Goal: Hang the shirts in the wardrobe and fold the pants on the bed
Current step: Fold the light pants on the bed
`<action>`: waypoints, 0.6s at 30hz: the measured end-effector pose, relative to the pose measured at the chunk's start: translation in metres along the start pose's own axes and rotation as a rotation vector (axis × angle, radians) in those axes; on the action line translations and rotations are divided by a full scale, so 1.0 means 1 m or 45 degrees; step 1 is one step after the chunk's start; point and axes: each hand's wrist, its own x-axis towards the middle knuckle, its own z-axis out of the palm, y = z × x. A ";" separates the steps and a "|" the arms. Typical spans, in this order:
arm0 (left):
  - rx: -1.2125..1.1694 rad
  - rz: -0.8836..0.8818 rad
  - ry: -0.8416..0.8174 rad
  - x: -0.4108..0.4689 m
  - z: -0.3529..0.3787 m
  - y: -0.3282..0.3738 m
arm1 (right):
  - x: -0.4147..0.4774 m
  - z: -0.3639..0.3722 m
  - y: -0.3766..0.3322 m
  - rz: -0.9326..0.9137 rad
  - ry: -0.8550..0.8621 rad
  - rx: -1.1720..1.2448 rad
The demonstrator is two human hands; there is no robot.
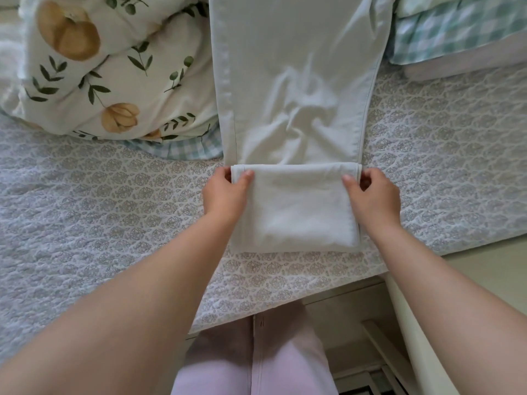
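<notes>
- The pale pants [293,81] lie lengthwise on the bed [99,201], running from the near edge away toward the top of the view; the cloth is creased and bunched around the middle, smoother further up
- The folded end [296,212] of the pants is nearest the person; it is doubled back on itself into a flat rectangle lying on the quilted cover, its far fold line straight across the width of the garment
- The left hand [225,195] pinches the far left corner of that folded end; the thumb lies on top of the cloth, the fingers are curled round the side edge
- The right hand [373,198] pinches the far right corner the same way; thumb on top, fingers curled round the edge beside the seam
- Both forearms are bare and reach in from the bottom corners
- A floral duvet [114,67] with leaves and yellow blooms is heaped on the bed to the left, touching the side of the pants
- A green checked cloth [462,27] lies at the upper right, beside the pants
- The person's lilac trousers [256,366] show at the bottom, against the edge of the bed; a white rail [413,337] slants down beside them on the right
</notes>
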 end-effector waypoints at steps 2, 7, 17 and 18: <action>-0.015 0.044 0.023 0.003 0.001 -0.002 | 0.003 0.001 0.002 -0.027 0.014 -0.113; 0.063 0.114 0.285 0.011 -0.003 0.000 | 0.009 0.002 -0.005 0.059 0.139 -0.019; -0.006 -0.155 0.241 0.048 0.002 0.030 | 0.064 -0.010 -0.027 0.275 0.068 -0.116; -0.039 -0.197 0.233 0.049 0.002 0.030 | 0.065 -0.010 -0.028 0.305 0.054 -0.112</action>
